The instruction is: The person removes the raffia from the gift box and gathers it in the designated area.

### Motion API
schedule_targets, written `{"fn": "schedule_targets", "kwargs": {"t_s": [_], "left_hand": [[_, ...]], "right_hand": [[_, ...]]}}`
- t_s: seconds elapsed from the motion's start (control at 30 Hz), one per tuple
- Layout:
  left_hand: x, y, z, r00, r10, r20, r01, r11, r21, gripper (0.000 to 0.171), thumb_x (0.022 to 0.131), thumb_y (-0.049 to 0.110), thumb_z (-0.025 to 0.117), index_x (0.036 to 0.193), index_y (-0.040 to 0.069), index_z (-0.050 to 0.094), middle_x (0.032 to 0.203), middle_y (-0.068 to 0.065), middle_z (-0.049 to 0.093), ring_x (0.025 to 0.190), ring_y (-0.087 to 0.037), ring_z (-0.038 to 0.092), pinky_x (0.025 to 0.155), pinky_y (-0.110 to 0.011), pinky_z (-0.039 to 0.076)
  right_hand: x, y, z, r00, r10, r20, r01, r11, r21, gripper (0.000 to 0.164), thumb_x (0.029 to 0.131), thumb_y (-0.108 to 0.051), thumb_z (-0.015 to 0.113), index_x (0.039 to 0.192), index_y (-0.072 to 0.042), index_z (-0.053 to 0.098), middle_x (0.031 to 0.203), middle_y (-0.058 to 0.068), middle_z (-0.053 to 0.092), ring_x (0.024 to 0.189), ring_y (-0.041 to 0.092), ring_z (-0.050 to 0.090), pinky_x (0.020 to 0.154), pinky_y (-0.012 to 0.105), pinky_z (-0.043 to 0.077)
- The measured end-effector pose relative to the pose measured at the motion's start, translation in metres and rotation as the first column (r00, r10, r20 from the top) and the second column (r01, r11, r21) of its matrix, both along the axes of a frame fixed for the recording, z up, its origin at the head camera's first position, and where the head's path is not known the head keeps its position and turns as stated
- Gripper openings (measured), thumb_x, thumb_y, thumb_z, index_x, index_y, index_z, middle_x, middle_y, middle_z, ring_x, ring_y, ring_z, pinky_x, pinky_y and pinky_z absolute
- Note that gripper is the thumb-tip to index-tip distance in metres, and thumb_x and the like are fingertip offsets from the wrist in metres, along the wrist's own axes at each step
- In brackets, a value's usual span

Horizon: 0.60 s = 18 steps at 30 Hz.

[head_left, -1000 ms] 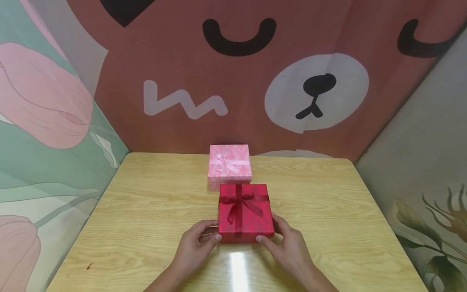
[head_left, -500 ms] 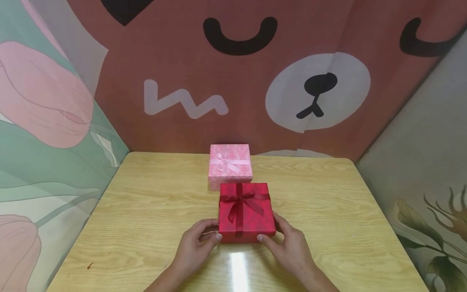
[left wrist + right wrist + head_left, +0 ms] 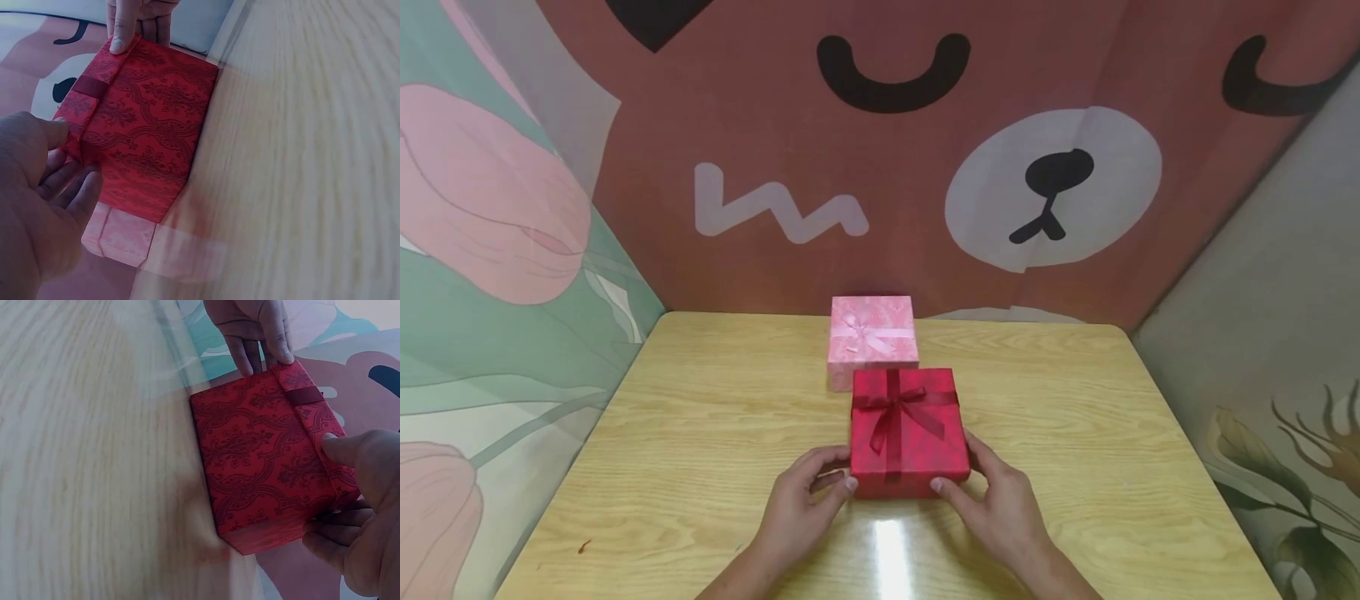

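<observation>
A red gift box (image 3: 880,490) with a damask pattern stands on the table, its lid (image 3: 928,454) tied with a dark red ribbon and bow. My left hand (image 3: 805,504) grips the lid at its near left corner, thumb on the front and fingers along the side. At the near right corner my right hand (image 3: 1003,508) holds the lid the same way. Both wrist views show the thumbs on the lid's rim and much of the patterned box body (image 3: 153,119) below it. The box's inside is hidden.
Directly behind stands a pink gift box (image 3: 887,312) with a pale ribbon bow, partly covered by the red one. The wood-grain table (image 3: 700,433) meets a bear-print backdrop (image 3: 775,275) at the back, with printed panels on both sides.
The red lid has risen a little, its top edge now overlapping more of the pink box. Both hands keep their grip and have barely shifted.
</observation>
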<state>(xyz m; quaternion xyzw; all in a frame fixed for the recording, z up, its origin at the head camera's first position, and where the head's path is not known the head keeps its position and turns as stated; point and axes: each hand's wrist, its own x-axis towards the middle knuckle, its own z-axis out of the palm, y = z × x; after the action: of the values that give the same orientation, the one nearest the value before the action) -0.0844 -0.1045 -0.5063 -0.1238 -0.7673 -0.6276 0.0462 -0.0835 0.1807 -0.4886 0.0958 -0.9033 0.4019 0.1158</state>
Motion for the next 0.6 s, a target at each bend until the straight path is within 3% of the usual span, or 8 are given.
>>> {"fn": "schedule_targets", "kwargs": {"t_s": [0.6], "left_hand": [[-0.003,-0.003,0.014,0.989,0.002,-0.15,-0.007,0.999,-0.039,0.032,0.095,0.009,0.077,0.125,0.018,0.07,0.126,0.002,0.069,0.115,-0.021,0.068,0.093,-0.037,0.061]], "right_hand": [[-0.002,-0.002,0.019,1.0,-0.005,-0.022,0.005,1.0,0.004,0.079,0.087,-0.043,0.085,0.153,-0.016,0.052,0.129,0.003,0.072,0.117,0.022,0.069,0.097,0.052,0.058]]}}
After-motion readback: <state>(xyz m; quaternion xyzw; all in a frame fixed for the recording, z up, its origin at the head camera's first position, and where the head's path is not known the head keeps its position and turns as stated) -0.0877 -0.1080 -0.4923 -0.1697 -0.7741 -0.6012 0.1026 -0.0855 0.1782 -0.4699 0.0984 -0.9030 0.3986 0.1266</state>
